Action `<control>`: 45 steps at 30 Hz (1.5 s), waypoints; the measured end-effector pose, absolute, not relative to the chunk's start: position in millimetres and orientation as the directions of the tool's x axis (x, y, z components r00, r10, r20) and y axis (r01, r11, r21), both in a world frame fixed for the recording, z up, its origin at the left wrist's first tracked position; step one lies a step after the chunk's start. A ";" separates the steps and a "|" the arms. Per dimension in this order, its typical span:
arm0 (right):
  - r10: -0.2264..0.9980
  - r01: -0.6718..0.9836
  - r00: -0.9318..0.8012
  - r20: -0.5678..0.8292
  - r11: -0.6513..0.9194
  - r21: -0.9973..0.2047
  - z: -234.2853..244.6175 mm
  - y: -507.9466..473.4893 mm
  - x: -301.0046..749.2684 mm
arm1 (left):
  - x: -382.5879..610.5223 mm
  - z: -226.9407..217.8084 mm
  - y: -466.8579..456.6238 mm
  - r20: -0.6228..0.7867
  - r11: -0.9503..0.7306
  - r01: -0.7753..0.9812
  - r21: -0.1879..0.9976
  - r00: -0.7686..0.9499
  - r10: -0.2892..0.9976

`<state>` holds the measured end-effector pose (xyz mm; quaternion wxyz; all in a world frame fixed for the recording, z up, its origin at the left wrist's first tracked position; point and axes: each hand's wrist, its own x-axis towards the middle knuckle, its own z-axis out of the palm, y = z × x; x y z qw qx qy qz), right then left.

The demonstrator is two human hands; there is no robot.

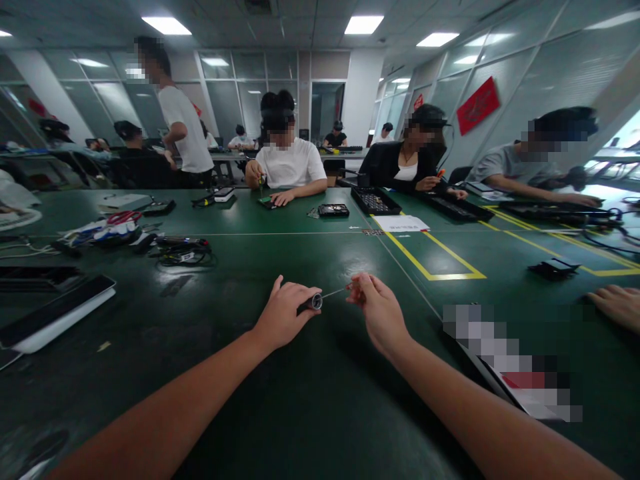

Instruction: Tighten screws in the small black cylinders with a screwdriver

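My left hand (286, 310) is closed around a short dark tube (315, 302) with a pale round rim. The rimmed end faces right and towards me, and the fingers hide the rest. My right hand (376, 303) pinches a thin metal rod (334, 293). From these fingertips the rod runs left to the tube's open end; whether its tip is inside or only at the rim, I cannot tell. Both hands are held over the green tabletop (300, 407), a little apart from each other.
Left of me are a long black-and-white device (60, 317), coiled black cables (183, 252) and a pile of tools (117, 227). On the right lie a blurred flat item (500, 353) and a neighbour's hand (617, 305). Across the table, several people work near black trays (373, 201).
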<state>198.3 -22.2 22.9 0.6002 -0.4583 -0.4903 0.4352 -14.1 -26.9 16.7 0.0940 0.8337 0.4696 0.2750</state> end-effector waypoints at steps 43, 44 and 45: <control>0.943 0.355 0.023 0.332 0.303 -0.885 32.2 -38.2 200.9 | -15.9 9.1 -24.0 0.386 -0.520 0.736 0.434 0.370 0.845; 0.943 0.348 0.027 0.332 0.302 -0.887 32.4 -38.3 200.8 | -15.7 9.3 -23.9 0.384 -0.519 0.736 0.434 0.370 0.846; 0.942 0.329 0.026 0.333 0.307 -0.893 32.5 -38.3 200.8 | -15.6 9.3 -23.8 0.383 -0.518 0.736 0.435 0.369 0.847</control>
